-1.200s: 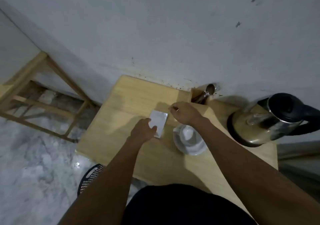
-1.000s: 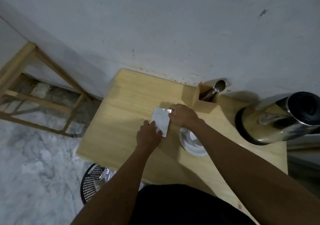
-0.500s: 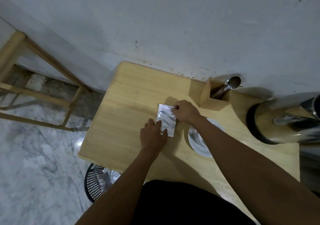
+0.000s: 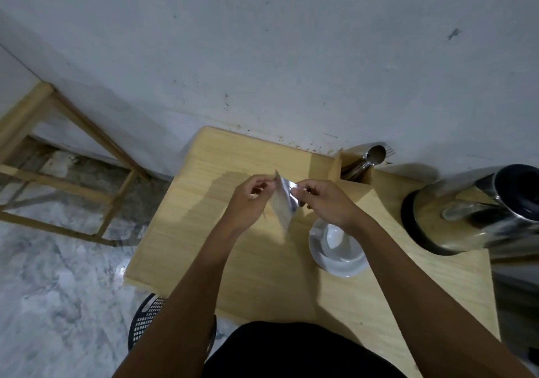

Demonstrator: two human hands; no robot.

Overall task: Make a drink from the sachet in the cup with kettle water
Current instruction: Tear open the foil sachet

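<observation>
Had the sachet (image 4: 283,202) pinched at its far top edge by left hand (image 4: 248,202) and right hand (image 4: 323,202), hanging long-axis down, just left of the cup (image 4: 338,240), right hand nearer.

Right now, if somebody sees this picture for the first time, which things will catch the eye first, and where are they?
First, the silvery sachet, held up above the wooden table by its top edge, pinched between the left hand and the right hand. Just right of it, a white cup stands on the table, partly under the right wrist. At the far right sits a shiny steel kettle.
</observation>
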